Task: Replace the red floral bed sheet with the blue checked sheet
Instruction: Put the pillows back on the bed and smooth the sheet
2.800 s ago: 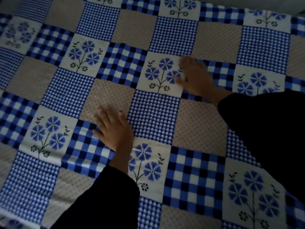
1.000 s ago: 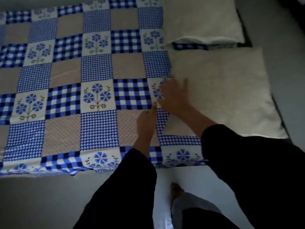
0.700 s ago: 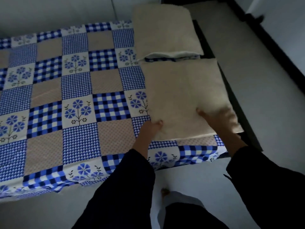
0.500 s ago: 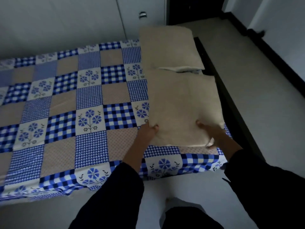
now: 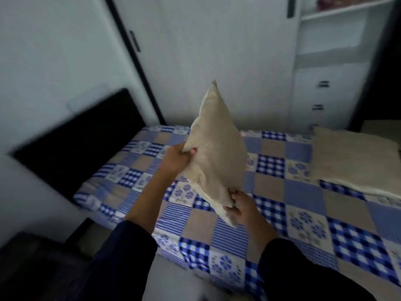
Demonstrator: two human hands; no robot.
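The blue checked sheet (image 5: 271, 192), a patchwork of blue checks, flower squares and beige squares, lies spread over the whole bed. A beige pillow (image 5: 214, 153) hangs in the air above the sheet, tilted with one corner pointing up. My left hand (image 5: 176, 159) grips its left edge. My right hand (image 5: 240, 208) pinches its lower corner. A second beige pillow (image 5: 351, 161) rests on the sheet at the right end. No red floral sheet is in view.
A black headboard (image 5: 82, 137) stands at the bed's left end against a white wall. White wardrobe doors (image 5: 217, 51) and a drawer unit (image 5: 323, 88) rise behind the bed. Pale floor (image 5: 173, 283) runs along the near side, with a dark object (image 5: 32, 268) at lower left.
Both hands went from smoothing the sheet to the near pillow, took hold of it and lifted it off the bed. My view has swung left toward the headboard end.
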